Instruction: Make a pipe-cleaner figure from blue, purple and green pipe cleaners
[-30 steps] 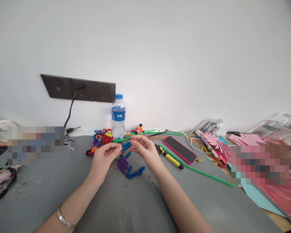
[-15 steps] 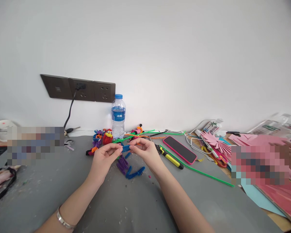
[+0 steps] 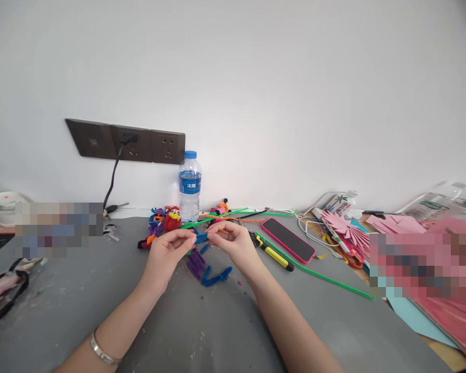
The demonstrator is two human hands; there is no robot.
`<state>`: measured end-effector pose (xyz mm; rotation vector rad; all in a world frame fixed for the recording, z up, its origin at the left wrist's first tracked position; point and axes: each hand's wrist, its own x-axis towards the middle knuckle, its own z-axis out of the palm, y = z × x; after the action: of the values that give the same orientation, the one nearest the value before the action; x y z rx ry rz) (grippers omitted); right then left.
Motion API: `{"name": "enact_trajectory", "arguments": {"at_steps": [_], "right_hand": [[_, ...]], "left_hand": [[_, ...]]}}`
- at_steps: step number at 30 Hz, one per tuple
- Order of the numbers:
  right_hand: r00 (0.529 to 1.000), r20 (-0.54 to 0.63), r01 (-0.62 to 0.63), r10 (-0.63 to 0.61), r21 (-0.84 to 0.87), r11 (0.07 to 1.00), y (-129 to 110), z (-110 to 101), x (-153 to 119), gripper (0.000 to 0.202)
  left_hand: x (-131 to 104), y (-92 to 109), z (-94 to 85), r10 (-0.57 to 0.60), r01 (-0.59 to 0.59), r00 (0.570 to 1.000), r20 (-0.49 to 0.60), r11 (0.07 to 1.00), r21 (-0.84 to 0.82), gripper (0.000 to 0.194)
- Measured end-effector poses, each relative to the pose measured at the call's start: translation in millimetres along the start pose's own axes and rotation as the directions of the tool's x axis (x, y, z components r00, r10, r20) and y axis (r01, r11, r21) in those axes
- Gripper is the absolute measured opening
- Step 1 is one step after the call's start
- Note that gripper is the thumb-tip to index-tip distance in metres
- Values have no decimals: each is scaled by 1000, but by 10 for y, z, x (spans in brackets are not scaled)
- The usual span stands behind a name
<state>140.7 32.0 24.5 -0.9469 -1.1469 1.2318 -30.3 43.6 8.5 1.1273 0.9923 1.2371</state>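
The left hand (image 3: 163,259) and the right hand (image 3: 238,248) pinch opposite ends of a short blue fuzzy pipe-cleaner piece (image 3: 202,238) between thumb and forefinger. The piece is positioned above the grey tabletop (image 3: 171,331), in front of the upright clear plastic bottle with a blue cap and label (image 3: 189,189). A purple fuzzy coil (image 3: 196,263) and a bent blue fuzzy strip (image 3: 216,278) lie just below the hands. Small multicoloured fuzzy figures (one red, with a yellow face) (image 3: 173,218) stand beside the bottle. To the right lie a yellow-and-black-handled tool (image 3: 275,255) and a black-screened phone in a pink case (image 3: 288,240).
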Motion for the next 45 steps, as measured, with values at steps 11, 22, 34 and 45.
{"name": "enact_trajectory", "arguments": {"at_steps": [11,22,34,45], "right_hand": [[989,2,-148,149,92,985,-12,-74,-6,29],[982,74,-180,175,74,981,2,-50,-8,29],[994,108,-27,21,50,998,-25,-21,-27,29],[997,78,24,-29,69,997,19,-28,-5,24]], "left_hand": [[-65,-40,45,215,-229,963,163,970,75,44],[-36,-62,-28,357,-402,911,205,878,261,15],[-19,-17,-8,164,-180,981,102,970,166,26],[-22,14,-9,212,-224,973,90,964,143,25]]}}
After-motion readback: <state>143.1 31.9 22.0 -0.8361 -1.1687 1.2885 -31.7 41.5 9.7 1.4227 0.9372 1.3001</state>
